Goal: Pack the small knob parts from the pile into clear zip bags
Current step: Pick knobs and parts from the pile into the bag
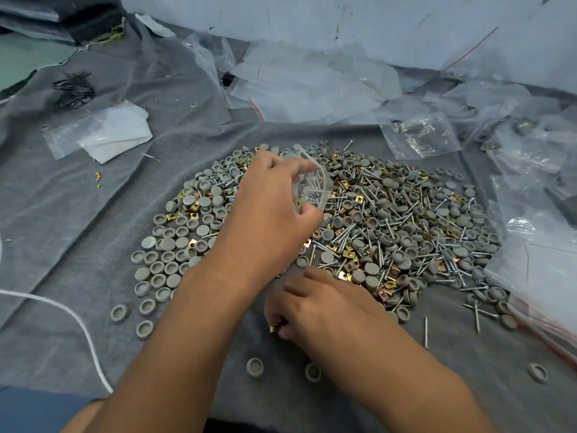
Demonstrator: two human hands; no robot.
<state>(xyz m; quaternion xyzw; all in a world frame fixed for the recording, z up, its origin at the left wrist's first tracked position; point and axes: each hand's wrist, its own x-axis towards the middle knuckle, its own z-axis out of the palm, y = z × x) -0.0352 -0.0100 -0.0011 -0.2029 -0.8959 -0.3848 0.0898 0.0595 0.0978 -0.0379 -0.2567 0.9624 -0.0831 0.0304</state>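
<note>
A wide pile [390, 220] of grey round knob caps, silver screws and brass square clips lies on the grey cloth. My left hand [268, 210] is above the pile's middle and holds a small clear zip bag [315, 185] open at its mouth; several screws show inside it. My right hand [315, 304] rests low at the pile's near edge, fingers curled around a small brass clip [276, 327] pinched at the fingertips. Loose grey caps [156, 276] spread to the left of my arms.
Empty clear zip bags [312, 85] are heaped at the back and along the right side [537, 245]. A bag with paper [103, 132] and black ties [73, 89] lie at the left. A white cord [78, 323] runs at the near left. Stray caps [254, 367] sit close to me.
</note>
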